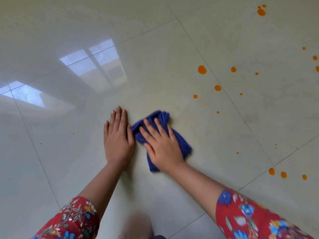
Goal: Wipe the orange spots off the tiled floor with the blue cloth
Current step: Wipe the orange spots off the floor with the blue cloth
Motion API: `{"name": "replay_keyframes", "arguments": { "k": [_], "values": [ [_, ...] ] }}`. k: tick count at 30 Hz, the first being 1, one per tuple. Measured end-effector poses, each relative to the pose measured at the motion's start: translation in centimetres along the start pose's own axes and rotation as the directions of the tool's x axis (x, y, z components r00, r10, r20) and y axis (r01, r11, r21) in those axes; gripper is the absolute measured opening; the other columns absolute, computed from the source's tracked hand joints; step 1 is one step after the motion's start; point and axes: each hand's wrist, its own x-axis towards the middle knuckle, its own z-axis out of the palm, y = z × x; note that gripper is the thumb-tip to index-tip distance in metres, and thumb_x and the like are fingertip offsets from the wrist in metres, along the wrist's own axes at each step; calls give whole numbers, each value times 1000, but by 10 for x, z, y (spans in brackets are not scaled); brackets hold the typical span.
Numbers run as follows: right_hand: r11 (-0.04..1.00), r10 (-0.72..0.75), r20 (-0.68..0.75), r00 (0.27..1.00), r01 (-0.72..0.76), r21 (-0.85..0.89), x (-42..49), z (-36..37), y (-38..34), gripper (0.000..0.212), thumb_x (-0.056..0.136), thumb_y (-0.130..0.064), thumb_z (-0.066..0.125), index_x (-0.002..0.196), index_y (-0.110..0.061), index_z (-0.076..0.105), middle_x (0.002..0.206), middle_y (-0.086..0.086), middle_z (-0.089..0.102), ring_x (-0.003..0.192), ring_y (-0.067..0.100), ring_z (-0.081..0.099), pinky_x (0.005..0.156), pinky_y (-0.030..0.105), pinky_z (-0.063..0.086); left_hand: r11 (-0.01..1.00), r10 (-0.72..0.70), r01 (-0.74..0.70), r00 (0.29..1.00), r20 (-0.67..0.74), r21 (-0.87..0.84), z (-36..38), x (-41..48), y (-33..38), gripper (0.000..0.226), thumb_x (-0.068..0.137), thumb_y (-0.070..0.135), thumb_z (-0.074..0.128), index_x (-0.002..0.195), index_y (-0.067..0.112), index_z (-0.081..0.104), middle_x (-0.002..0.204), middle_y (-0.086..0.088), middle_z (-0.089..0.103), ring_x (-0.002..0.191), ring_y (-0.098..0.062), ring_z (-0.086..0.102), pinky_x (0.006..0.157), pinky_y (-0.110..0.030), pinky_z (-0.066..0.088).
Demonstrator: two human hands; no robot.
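Red floral sleeves (250,216) fill the bottom corners, and bright window reflections (96,64) lie at upper left.

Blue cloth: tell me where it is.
In the head view the blue cloth lies bunched on the tiled floor right of centre, under the right hand, beside the left hand.

Indoor room, seemingly a home: glossy pale tiled floor (155,75) (thin grout lines (195,46)) reflecting window panes (93,62).
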Motion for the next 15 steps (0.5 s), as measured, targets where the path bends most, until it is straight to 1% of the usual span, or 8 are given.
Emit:
{"name": "replay_keyframes", "arguments": {
  "k": [2,3,5,7,8,9,12,15],
  "values": [
    [999,-33,17,999,34,-33,47,-3,16,53,93,-37,37,144,-25,44,155,-3,35,143,24,32,111,47,30,1000,4,-4,1000,-6,4,0,0,-1,55,97,25,31,152,18,29,160,4,20,148,-9,13,120,-31,6],
    [998,10,17,1000,-9,-56,63,-6,29,54,92,-37,36,143,-25,46,154,-2,36,142,25,34,109,47,32,1000,9,-9,1000,0,7,0,0,-1,55,98,25,31,152,19,28,160,5,19,148,-9,12,120,-30,5],
    [975,210,-43,977,-213,-67,72,-9,54,54,92,-37,34,144,-25,45,154,-2,37,142,25,34,108,49,34,1000,15,-15,1000,16,11,-1,0,1,56,98,27,29,153,19,24,161,6,16,149,-7,8,121,-29,2],
    [906,412,-126,902,-421,-46,55,-8,52,53,95,-36,34,147,-24,40,156,-2,33,144,26,29,109,49,31,1000,15,-15,1000,21,22,-1,-1,2,56,99,28,27,154,19,22,161,7,13,149,-6,6,121,-28,1],
    [886,451,-137,882,-461,-50,40,-5,40,54,95,-35,34,148,-24,37,157,-1,31,145,26,28,109,49,30,999,18,-18,1000,18,29,0,-1,3,56,99,28,27,154,19,22,161,6,14,148,-6,6,121,-29,1],
    [899,423,-125,897,-433,-67,23,1,22,55,94,-34,35,148,-23,36,158,0,30,145,27,27,109,48,30,999,21,-22,1000,13,39,1,-1,3,56,99,28,27,154,17,22,161,5,15,148,-7,7,121,-29,2],
    [988,136,-53,989,-139,-62,11,11,-15,54,95,-34,34,148,-23,38,157,-1,30,145,25,28,111,46,26,998,22,-22,1000,7,56,3,0,2,56,97,25,27,152,14,27,160,1,20,148,-11,14,120,-31,7],
    [999,15,-10,1000,-16,-33,74,1,2,54,93,-33,30,144,-23,45,154,-3,37,142,24,34,110,44,26,999,17,-17,1000,-6,45,3,1,1,56,97,23,30,152,15,28,160,1,22,148,-12,15,120,-30,7]
  ]
}}
